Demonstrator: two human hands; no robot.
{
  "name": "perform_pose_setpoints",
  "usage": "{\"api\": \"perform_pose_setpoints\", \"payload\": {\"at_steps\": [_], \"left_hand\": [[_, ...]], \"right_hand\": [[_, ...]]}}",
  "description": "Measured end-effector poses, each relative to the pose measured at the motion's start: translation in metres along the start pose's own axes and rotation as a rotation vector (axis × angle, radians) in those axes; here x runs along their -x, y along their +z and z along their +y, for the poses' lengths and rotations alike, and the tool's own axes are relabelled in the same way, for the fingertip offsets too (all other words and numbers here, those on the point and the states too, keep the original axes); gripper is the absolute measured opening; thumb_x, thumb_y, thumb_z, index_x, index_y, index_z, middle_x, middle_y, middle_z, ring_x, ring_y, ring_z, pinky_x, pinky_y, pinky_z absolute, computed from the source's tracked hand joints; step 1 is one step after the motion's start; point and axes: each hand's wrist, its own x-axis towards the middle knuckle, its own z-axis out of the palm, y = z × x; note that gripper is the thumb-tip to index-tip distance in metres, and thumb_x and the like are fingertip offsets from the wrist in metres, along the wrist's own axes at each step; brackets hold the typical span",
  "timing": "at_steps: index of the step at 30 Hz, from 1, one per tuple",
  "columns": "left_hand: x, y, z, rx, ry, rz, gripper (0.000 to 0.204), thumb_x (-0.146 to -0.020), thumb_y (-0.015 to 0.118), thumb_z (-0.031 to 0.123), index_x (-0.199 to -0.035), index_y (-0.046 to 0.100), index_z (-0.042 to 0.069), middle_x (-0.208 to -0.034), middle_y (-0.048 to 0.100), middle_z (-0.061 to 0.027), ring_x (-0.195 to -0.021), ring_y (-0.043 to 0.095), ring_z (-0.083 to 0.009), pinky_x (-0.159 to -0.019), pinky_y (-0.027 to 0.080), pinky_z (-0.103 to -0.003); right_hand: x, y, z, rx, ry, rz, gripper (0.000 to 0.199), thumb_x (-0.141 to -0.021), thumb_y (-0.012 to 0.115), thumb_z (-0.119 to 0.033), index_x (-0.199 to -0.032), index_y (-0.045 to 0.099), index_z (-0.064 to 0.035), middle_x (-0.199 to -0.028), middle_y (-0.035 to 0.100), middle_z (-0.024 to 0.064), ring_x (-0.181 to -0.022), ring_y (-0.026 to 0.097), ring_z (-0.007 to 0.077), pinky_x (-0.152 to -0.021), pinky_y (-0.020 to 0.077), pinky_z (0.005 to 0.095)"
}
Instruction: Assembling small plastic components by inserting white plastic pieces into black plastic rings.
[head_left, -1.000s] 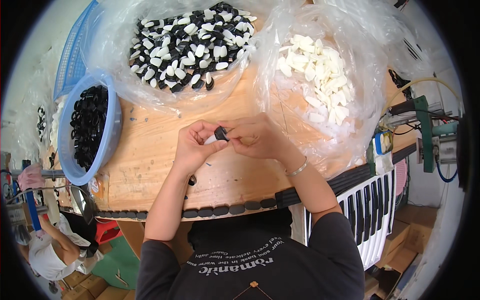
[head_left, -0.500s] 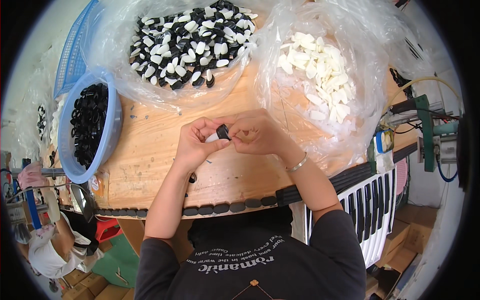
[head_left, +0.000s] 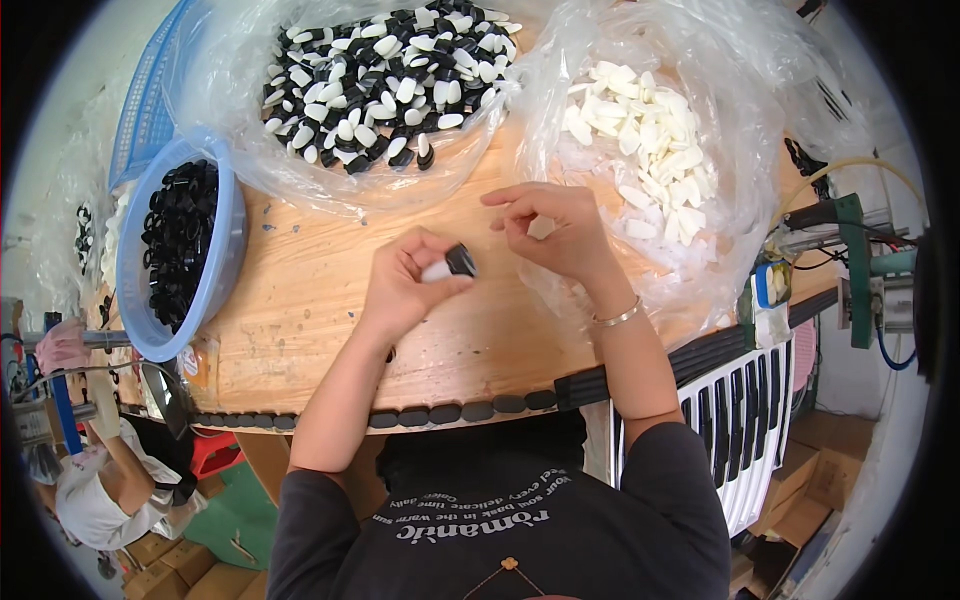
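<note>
Over the wooden table [head_left: 300, 340], my left hand [head_left: 400, 285] pinches a small white piece with a black ring-like part [head_left: 461, 261] round its end. The black end points right, past my fingertips. To the right, my right hand [head_left: 560, 228] is apart from that piece, its fingers loosely spread and bent, with nothing visible in them. Beyond it, white oval pieces [head_left: 650, 140] lie heaped on clear plastic. A blue basin [head_left: 232, 240] of black ring-shaped parts [head_left: 180, 245] stands on the left. Joined black-and-white pieces [head_left: 390, 85] are piled at the far middle.
Crumpled clear plastic bags [head_left: 740, 120] spread round both piles. Black oval pieces [head_left: 478, 411] line the table's near edge. A green-framed device [head_left: 852, 270] with tubing stands at the right, above a white tray of black strips [head_left: 735, 430]. Another person [head_left: 115, 490] sits far left.
My right hand has let go of the small piece and moved right, its fingers opening. My left hand still holds the piece and has shifted slightly right.
</note>
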Motion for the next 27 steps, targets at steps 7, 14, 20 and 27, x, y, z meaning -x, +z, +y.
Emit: {"api": "perform_pose_setpoints", "payload": {"at_steps": [7, 14, 20, 27], "left_hand": [[-0.01, -0.008, -0.017, 0.113, 0.525, 0.175, 0.039, -0.073, 0.071, -0.01, -0.106, 0.055, 0.001, -0.111, 0.058, -0.0084, -0.101, 0.056, -0.0134, -0.081, 0.05, -0.024], [-0.011, 0.009, -0.015, 0.273, 0.557, 0.169, 0.04, -0.079, 0.071, 0.003, -0.116, 0.057, 0.004, -0.126, 0.042, -0.008, -0.114, 0.046, -0.0173, -0.098, 0.037, -0.033], [-0.008, 0.007, -0.008, -0.206, 0.642, 0.393, 0.037, -0.075, 0.07, 0.001, -0.111, 0.06, 0.004, -0.113, 0.052, -0.0088, -0.103, 0.048, -0.021, -0.087, 0.039, -0.035], [0.004, 0.01, 0.012, -0.747, 0.891, 0.389, 0.024, -0.071, 0.073, -0.002, -0.09, 0.061, 0.002, -0.093, 0.056, -0.0093, -0.087, 0.051, -0.0211, -0.076, 0.042, -0.03]], "right_hand": [[0.004, 0.034, -0.017, -0.545, 0.23, -0.149, 0.042, -0.084, 0.064, 0.0, -0.125, 0.055, 0.0011, -0.119, 0.062, 0.0089, -0.097, 0.061, 0.0112, -0.081, 0.0495, 0.0232], [0.016, 0.055, -0.009, -0.424, 0.072, -0.038, 0.052, -0.087, 0.064, -0.006, -0.135, 0.047, -0.0033, -0.113, 0.064, 0.0093, -0.096, 0.062, 0.0141, -0.082, 0.0505, 0.0281], [0.009, 0.048, -0.02, -0.325, 0.061, 0.067, 0.039, -0.084, 0.066, -0.004, -0.121, 0.057, -0.0011, -0.101, 0.067, 0.0093, -0.087, 0.062, 0.0165, -0.076, 0.0505, 0.0292], [0.004, 0.034, -0.016, 0.454, -0.321, 0.064, 0.04, -0.07, 0.073, -0.008, -0.109, 0.063, -0.0023, -0.093, 0.064, 0.0097, -0.078, 0.061, 0.0267, -0.069, 0.0491, 0.0339]]}}
